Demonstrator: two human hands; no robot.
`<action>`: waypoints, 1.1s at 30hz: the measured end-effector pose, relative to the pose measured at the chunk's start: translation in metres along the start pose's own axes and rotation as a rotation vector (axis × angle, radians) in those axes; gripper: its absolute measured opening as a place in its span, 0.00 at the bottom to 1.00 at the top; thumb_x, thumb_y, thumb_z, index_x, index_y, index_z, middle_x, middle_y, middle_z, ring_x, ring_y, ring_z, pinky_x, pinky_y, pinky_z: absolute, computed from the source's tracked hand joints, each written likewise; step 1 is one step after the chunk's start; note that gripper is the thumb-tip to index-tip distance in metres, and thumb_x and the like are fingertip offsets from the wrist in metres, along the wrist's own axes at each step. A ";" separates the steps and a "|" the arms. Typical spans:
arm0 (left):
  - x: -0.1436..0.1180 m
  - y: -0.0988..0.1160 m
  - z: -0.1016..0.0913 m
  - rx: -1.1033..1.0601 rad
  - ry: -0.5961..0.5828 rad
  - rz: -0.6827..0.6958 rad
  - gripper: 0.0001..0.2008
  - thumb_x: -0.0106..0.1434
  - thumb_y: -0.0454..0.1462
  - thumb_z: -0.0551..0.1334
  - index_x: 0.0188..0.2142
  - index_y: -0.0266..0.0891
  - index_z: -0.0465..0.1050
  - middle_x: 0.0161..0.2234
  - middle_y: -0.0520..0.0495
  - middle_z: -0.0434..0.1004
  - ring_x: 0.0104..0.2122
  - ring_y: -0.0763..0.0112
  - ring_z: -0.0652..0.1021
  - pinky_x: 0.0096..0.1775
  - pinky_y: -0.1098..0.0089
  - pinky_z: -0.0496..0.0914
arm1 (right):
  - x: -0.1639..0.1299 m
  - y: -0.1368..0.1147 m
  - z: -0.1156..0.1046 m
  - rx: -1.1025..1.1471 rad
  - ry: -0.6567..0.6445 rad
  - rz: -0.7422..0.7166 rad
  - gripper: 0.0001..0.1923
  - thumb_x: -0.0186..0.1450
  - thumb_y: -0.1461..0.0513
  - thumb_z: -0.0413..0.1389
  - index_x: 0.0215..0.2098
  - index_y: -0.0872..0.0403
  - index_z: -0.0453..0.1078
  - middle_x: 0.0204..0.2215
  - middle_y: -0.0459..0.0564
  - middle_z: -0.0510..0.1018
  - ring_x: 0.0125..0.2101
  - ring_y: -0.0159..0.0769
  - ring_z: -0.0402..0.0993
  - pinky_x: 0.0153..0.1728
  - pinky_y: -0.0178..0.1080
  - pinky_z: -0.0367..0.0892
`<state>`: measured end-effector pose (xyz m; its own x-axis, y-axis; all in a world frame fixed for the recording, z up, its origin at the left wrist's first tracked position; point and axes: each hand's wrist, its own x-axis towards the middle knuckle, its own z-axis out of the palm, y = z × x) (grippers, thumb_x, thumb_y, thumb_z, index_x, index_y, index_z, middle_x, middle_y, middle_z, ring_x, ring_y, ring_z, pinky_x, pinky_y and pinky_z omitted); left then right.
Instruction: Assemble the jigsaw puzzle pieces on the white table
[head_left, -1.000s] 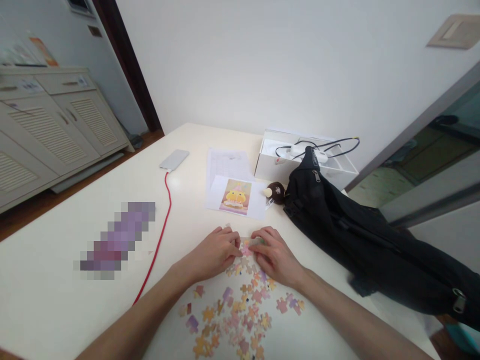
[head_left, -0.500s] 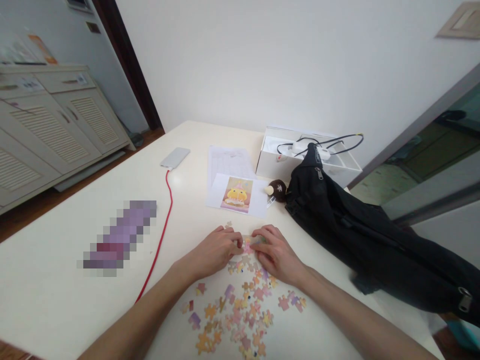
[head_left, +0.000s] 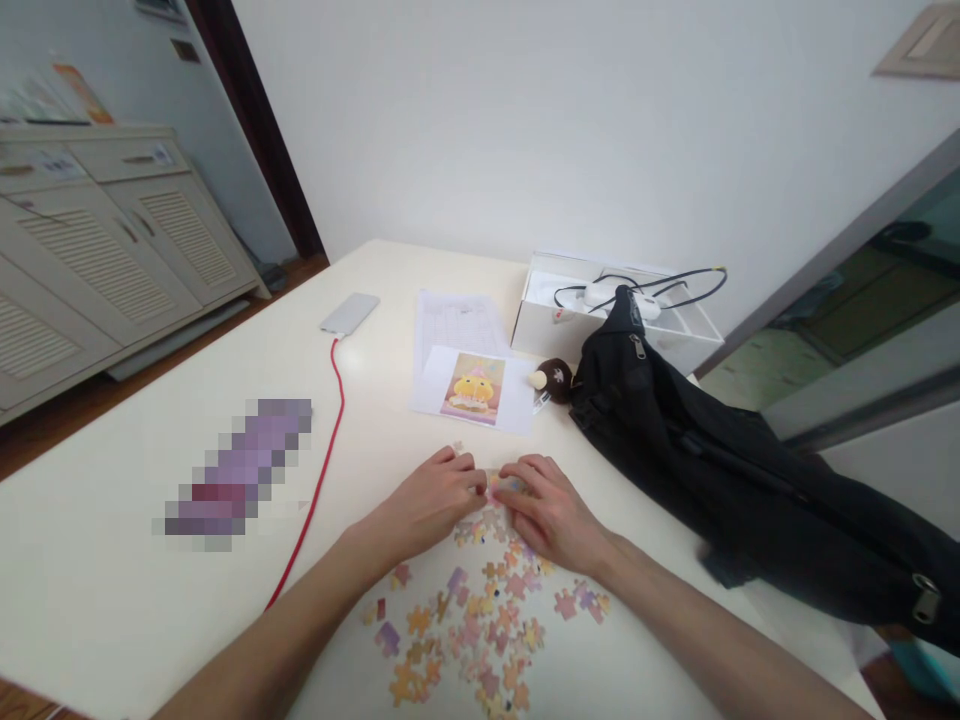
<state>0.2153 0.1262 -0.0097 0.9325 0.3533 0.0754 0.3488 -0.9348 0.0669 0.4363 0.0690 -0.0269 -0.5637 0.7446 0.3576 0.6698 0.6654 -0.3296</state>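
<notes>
My left hand [head_left: 433, 497] and my right hand [head_left: 547, 507] rest side by side on the white table [head_left: 150, 600], fingertips meeting over a small joined cluster of puzzle pieces [head_left: 501, 486]. Both hands pinch or press that cluster between them. Several loose pink, yellow and purple puzzle pieces [head_left: 472, 630] lie scattered on the table just in front of me, below my wrists. A printed reference picture [head_left: 472, 388] of a yellow character lies beyond my hands.
A black bag [head_left: 720, 470] sprawls along the right side. Behind it sits an open white box [head_left: 570, 320] with cables. A small brown plush [head_left: 555, 378] lies by the picture. A red cable [head_left: 322, 470] runs to a silver phone [head_left: 349, 314]. A blurred purple patch [head_left: 238, 472] lies left.
My hands have stayed at the same spot, fingers shifting slightly over the cluster. The view has tilted a little.
</notes>
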 end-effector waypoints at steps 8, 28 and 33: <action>0.003 0.008 0.004 0.079 -0.005 0.011 0.05 0.66 0.31 0.59 0.39 0.36 0.73 0.40 0.45 0.73 0.43 0.62 0.68 0.48 0.60 0.59 | 0.006 -0.010 -0.008 -0.148 -0.171 -0.046 0.16 0.61 0.69 0.54 0.47 0.55 0.72 0.50 0.57 0.72 0.47 0.48 0.63 0.43 0.49 0.64; -0.018 -0.022 -0.014 -0.372 -0.046 -0.380 0.05 0.63 0.36 0.62 0.33 0.37 0.76 0.41 0.46 0.72 0.39 0.66 0.73 0.42 0.67 0.66 | 0.004 0.009 0.000 0.265 0.184 0.160 0.19 0.61 0.74 0.48 0.39 0.52 0.75 0.42 0.54 0.73 0.44 0.42 0.68 0.43 0.47 0.69; -0.012 -0.019 -0.006 -0.520 0.040 -0.424 0.02 0.62 0.33 0.62 0.33 0.38 0.74 0.30 0.50 0.75 0.31 0.70 0.73 0.35 0.71 0.64 | 0.003 0.009 0.001 0.295 0.201 0.165 0.19 0.61 0.74 0.48 0.40 0.52 0.75 0.42 0.54 0.73 0.44 0.41 0.69 0.44 0.47 0.69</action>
<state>0.1971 0.1402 -0.0055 0.7172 0.6964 -0.0268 0.5839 -0.5794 0.5687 0.4407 0.0773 -0.0297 -0.3343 0.8371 0.4331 0.5592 0.5461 -0.6238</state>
